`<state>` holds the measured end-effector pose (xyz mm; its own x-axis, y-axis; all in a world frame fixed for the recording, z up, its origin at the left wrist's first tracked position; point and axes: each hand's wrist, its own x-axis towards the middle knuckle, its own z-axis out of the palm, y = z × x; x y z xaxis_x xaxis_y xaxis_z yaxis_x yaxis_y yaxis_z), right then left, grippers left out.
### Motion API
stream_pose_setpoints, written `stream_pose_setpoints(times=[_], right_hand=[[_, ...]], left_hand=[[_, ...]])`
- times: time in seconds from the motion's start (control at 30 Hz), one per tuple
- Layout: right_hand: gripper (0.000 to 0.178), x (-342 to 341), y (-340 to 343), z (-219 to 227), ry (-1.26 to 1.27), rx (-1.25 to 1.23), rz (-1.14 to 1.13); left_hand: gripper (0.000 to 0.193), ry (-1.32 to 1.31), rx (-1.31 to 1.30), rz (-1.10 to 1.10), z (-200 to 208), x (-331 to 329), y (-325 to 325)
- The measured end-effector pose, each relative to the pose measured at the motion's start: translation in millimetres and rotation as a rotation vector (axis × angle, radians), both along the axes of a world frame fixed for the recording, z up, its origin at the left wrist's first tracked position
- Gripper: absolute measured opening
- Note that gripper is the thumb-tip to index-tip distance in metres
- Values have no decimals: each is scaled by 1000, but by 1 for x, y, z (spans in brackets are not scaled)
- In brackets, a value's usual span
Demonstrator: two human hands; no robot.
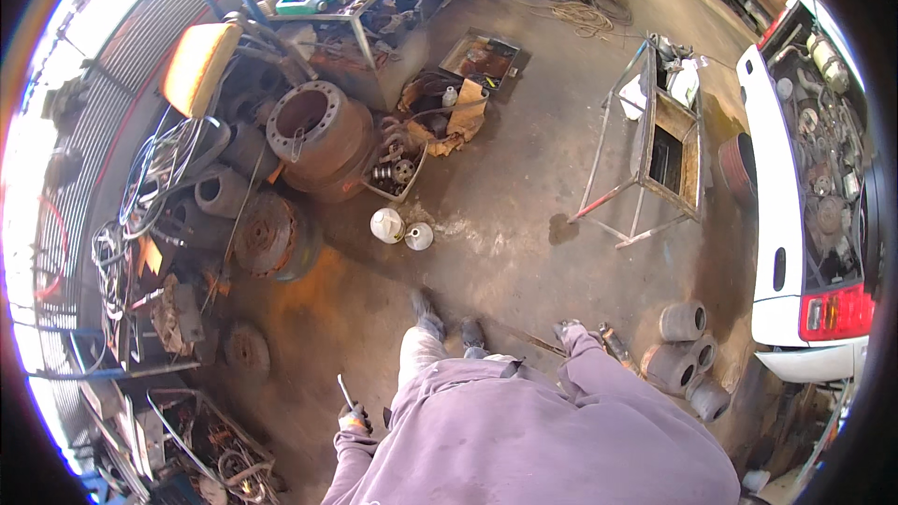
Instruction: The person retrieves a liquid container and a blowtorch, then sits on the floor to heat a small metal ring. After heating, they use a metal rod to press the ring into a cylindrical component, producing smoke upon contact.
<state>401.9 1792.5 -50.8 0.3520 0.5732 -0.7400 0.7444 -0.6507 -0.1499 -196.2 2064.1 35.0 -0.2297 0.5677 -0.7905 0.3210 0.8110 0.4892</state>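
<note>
My left hand (pixel 354 421), in a dark and orange work glove, is closed round a slim grey metal rod-like tool (pixel 345 391) that points up and away; its exact kind does not show. My right hand (pixel 567 330), in a dark glove, is stretched out beyond the purple-grey sleeve. Its fingers are too small and dim to read. Just below it a thin dark bar (pixel 533 337) runs along the floor, and I cannot tell whether they touch. Beside the right sleeve lies a long, worn cylindrical part (pixel 618 348).
Several rusty cylinders (pixel 669 365) stand right, near a white vehicle (pixel 774 196) with exposed machinery. A metal frame stand (pixel 639 164) is ahead. Brake drums (pixel 318 131), a parts bin (pixel 398 185) and two white jugs (pixel 387 225) sit left of centre. Hoses (pixel 150 187) crowd the left wall.
</note>
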Motion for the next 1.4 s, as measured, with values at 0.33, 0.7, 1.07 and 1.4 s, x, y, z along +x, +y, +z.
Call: stream_pose_setpoints(times=[0.33,0.7,1.07,1.4], right_hand=[[32,-26,-4,-20,-67,-205,-382],[29,-41,68,21,228,42,-665],[36,196,-14,-28,241,-73,-60],[34,417,138,31,291,-46,-501]], left_hand=[[26,250,61,-643,-70,125,285],[43,173,465,-846,-77,330,517],[42,439,396,-624,-39,495,367],[32,558,10,-1245,-59,504,268]])
